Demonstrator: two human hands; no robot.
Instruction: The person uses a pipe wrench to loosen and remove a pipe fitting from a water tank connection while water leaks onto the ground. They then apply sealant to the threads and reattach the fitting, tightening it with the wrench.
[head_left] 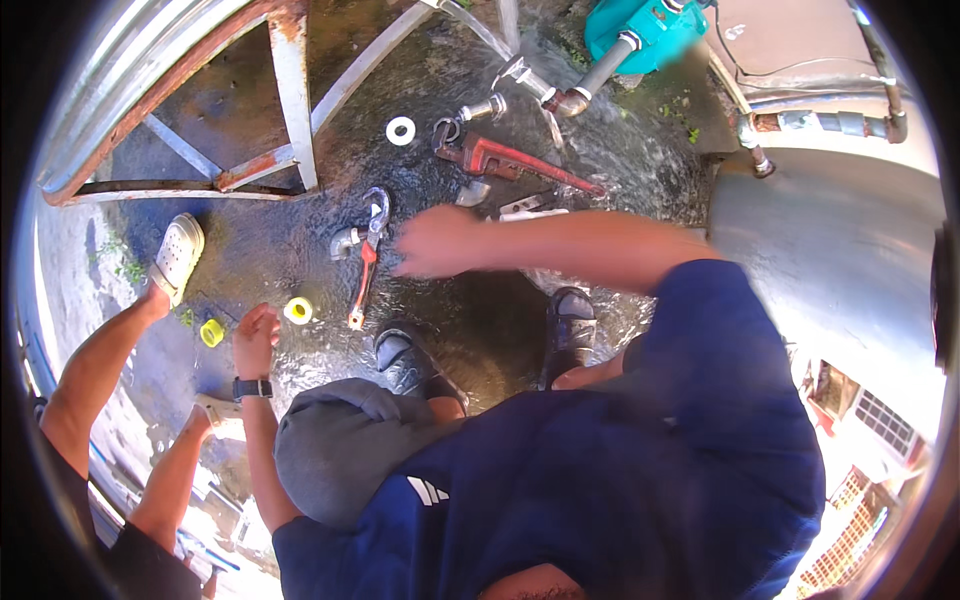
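Observation:
My left hand (pixel 257 338), with a dark watch at the wrist, is raised by my left knee with its fingers curled in. Whatever they may hold is hidden. The nearest thing to it is a yellow-and-white tape roll (pixel 298 310); a second yellow roll (pixel 211 332) lies farther left. My right hand (pixel 437 243) is smeared by motion as it reaches across to the left, just right of a wrench with a hooked jaw and red-orange handle (pixel 368 262). Beside that wrench lies a grey elbow fitting (pixel 343 243). Beyond my right hand rests a red pipe wrench (pixel 515 160).
Water runs over the dark floor (pixel 640 165). A white ring (pixel 400 131) and a metal pipe fitting (pixel 484 108) lie farther off. Piping joins a teal pump (pixel 640 40). A metal tank (pixel 830 230) stands right, a rusty frame (pixel 292 100) left. Another person's clog (pixel 180 255) is nearby.

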